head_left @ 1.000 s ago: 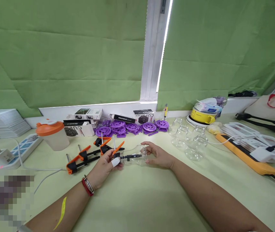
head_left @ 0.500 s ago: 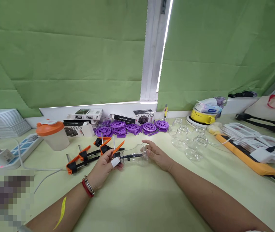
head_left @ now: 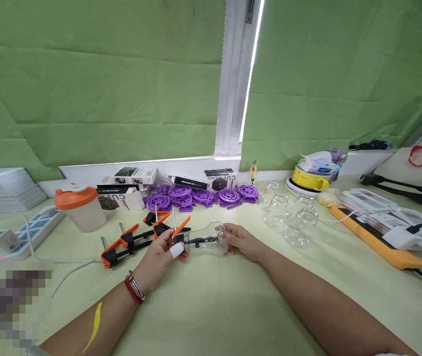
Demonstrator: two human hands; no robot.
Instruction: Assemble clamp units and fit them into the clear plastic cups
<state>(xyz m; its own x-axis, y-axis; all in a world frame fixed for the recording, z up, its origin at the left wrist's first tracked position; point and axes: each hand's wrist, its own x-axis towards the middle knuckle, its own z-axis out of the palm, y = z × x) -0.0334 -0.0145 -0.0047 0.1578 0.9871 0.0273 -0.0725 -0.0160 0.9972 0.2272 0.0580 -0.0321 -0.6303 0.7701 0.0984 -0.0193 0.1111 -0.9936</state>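
A clear bottle (head_left: 208, 243) lies on its side between my hands, its neck to the left. My left hand (head_left: 162, 251), with white tape on the thumb, is closed around the black collar of a dispenser top (head_left: 178, 236) with an orange lever and a metal spout. Its black tube runs inside the bottle. My right hand (head_left: 243, 241) has its fingers around the bottle's wide base. Left of my left hand lie several more orange-and-black dispenser tops (head_left: 116, 253), with metal spouts pointing up.
Several clear bottles (head_left: 300, 232) stand to the right. Purple plastic wheel-shaped parts (head_left: 204, 197) and printed boxes (head_left: 125, 199) line the back. An orange-lidded shaker (head_left: 84, 212) and a white power strip (head_left: 34, 230) are left; an orange power strip (head_left: 389, 247) lies far right.
My right hand's fingers, lifted and spread before, have closed in around the bottle's base. My left hand keeps its hold on the dispenser top; the bottle has barely moved.
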